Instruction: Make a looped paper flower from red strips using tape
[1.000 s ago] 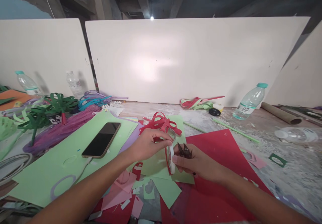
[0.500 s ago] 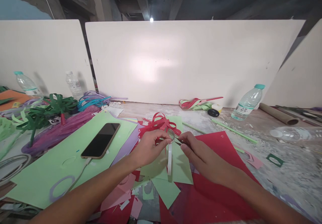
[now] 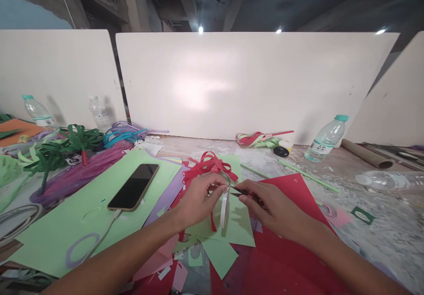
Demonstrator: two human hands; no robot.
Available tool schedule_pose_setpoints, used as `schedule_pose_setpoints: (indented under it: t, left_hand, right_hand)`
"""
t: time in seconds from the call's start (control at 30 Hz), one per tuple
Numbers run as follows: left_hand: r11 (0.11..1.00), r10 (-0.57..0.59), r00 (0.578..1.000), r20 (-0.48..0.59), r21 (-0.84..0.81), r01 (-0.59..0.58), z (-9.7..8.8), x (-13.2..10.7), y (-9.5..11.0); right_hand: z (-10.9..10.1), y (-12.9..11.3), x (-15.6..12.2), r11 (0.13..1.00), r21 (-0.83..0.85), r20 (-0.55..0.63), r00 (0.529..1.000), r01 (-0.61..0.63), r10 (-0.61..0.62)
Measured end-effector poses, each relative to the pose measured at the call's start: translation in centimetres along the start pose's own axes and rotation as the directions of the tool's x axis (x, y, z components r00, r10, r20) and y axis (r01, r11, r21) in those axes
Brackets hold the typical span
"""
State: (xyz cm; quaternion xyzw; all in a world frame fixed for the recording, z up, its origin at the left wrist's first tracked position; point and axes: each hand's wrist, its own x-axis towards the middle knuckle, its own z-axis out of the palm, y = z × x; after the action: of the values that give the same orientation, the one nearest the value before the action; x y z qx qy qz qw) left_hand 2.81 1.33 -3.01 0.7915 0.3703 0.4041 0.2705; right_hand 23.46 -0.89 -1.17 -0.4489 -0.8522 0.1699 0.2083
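My left hand is closed, thumb and forefinger pinching a narrow strip of white tape that hangs below the fingertips. A thin, clear-looking curl shows above the pinch. Just behind these fingers is a bow-like bunch of looped red paper strips; one red strip dangles under the hand, and whether the hand also grips the bunch is hidden. My right hand is closed around small dark scissors. Their blades stand slightly apart and point left at the tape, close to my left fingertips.
Green paper and red paper lie under my arms, among scraps. A phone with a cable lies left. Bottles, a cardboard tube and a striped paper bundle are farther back. A white partition stands behind.
The scissor blades now show more clearly and stand apart beside the tape. A red strip has come into sight below my left hand. The view has tilted up slightly.
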Motion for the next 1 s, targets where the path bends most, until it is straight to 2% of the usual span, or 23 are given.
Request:
schedule_pose_setpoints:
  t: [0.17, 0.53, 1.0]
  left_hand:
    - [1.000, -0.004, 1.000, 0.009, 0.031, 0.004, 0.3, -0.1, -0.2]
    - [0.987, 0.070, 0.997, -0.015, 0.144, -0.067, 0.6, -0.5, -0.4]
    - [0.973, 0.107, 0.993, -0.040, 0.212, -0.096, 0.9, -0.5, -0.5]
  right_hand:
    - [0.1, 0.0, 0.1, 0.998, -0.052, -0.024, 0.999, 0.043, -0.044]
    - [0.7, -0.2, 0.0, 0.953, -0.291, -0.061, 0.993, 0.080, -0.102]
    - [1.1, -0.2, 0.1, 0.925, -0.360, -0.076, 0.985, 0.118, -0.155]
